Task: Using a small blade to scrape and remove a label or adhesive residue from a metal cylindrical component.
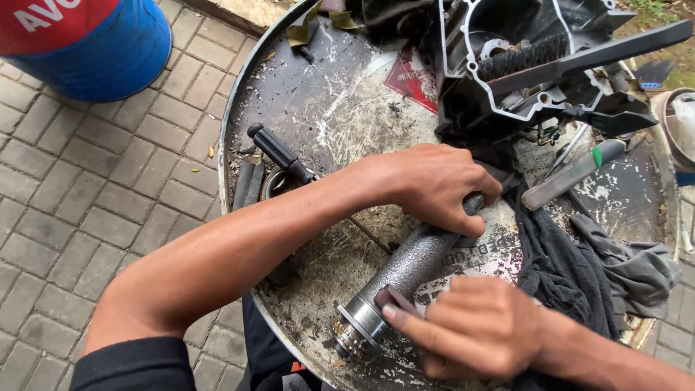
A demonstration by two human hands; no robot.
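A rough grey metal tube (413, 264) with a shiny collar and gear end (355, 326) lies slanted on the round drum-top work surface (326, 108). My left hand (441, 185) grips the tube's upper end. My right hand (478, 326) presses a small dark piece of abrasive sheet (397, 298) against the tube near the collar.
A black engine casing (536, 65) sits at the back of the drum top. A black-handled screwdriver (279, 152), a green-tipped tool (572, 174), a dark rag (579, 268) and a red tag (413, 76) lie around. A blue drum (94, 51) stands on the paving at left.
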